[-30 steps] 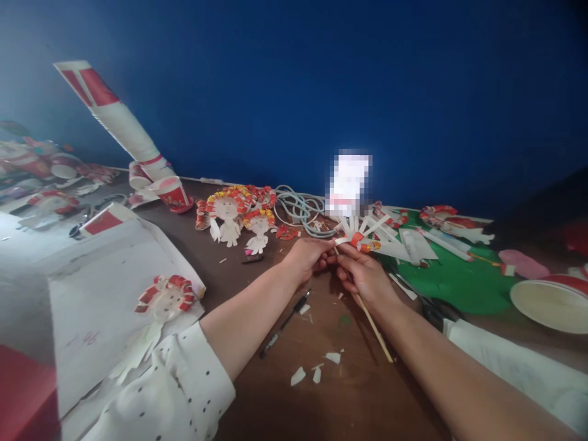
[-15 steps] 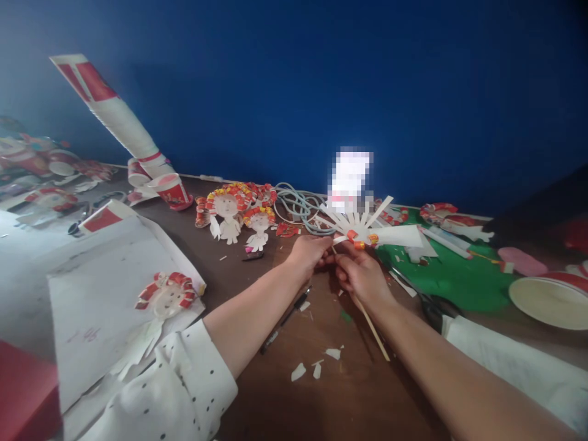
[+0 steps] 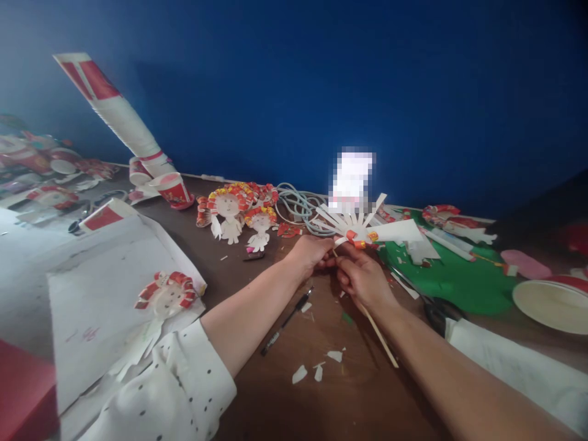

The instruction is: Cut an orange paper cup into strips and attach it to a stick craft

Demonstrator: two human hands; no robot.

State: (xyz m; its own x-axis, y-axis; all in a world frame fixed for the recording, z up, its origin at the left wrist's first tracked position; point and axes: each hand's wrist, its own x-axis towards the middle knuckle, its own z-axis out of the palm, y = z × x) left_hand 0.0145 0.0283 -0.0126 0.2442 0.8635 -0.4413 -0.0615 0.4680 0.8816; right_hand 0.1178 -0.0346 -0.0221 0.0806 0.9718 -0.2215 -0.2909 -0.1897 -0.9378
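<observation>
A white paper cutout [image 3: 361, 234] with fanned strips, a few rolled into orange curls, is between my hands near the middle of the view. The fingers of my left hand [image 3: 313, 252] are closed on one of its strips. In the closed fingers of my right hand [image 3: 365, 274] is a thin wooden stick [image 3: 379, 337], slanting down toward me; its upper end meets the strip at my left fingertips. Exactly how the strip lies around the stick is hidden by the fingers.
Finished paper dolls [image 3: 228, 211] with red and yellow curls stand left of my hands. A pen [image 3: 287, 321] and paper scraps [image 3: 299, 374] lie in front. Scissors [image 3: 438, 309], a green sheet [image 3: 478, 288] and a paper bowl [image 3: 554, 306] are to the right; a coiled cable [image 3: 298, 205] lies behind.
The stick's lower end has moved slightly right and down. The cutout's strips have tilted a little. Both hands keep their grip in nearly the same place.
</observation>
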